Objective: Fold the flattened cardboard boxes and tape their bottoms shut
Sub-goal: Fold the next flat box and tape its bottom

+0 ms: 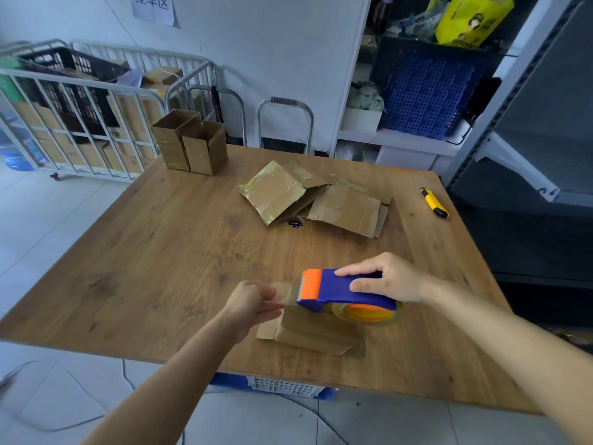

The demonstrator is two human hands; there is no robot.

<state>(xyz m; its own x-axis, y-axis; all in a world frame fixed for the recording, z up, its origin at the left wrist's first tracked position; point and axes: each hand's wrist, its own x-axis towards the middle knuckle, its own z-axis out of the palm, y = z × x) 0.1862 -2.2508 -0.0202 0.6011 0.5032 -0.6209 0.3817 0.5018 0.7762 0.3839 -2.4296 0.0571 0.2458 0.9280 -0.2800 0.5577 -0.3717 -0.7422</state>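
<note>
A small folded cardboard box (pixel 316 334) lies on the wooden table (pixel 167 252) near its front edge. Just above it my right hand (pixel 390 277) grips a blue and orange tape dispenser (pixel 340 289) with a roll of clear tape. My left hand (pixel 250 303) pinches the free end of the clear tape (pixel 287 295), drawn out a short way from the orange blade. A pile of flattened boxes (pixel 316 199) lies mid-table. Two folded boxes (pixel 191 142) stand upright at the far left corner.
A yellow utility knife (pixel 434 203) lies near the table's right edge. A small dark object (pixel 295 223) sits by the flattened pile. A metal cage cart (pixel 80 117) with cartons stands at the far left, grey shelving (pixel 529 123) at the right, a blue crate (pixel 276 385) under the table.
</note>
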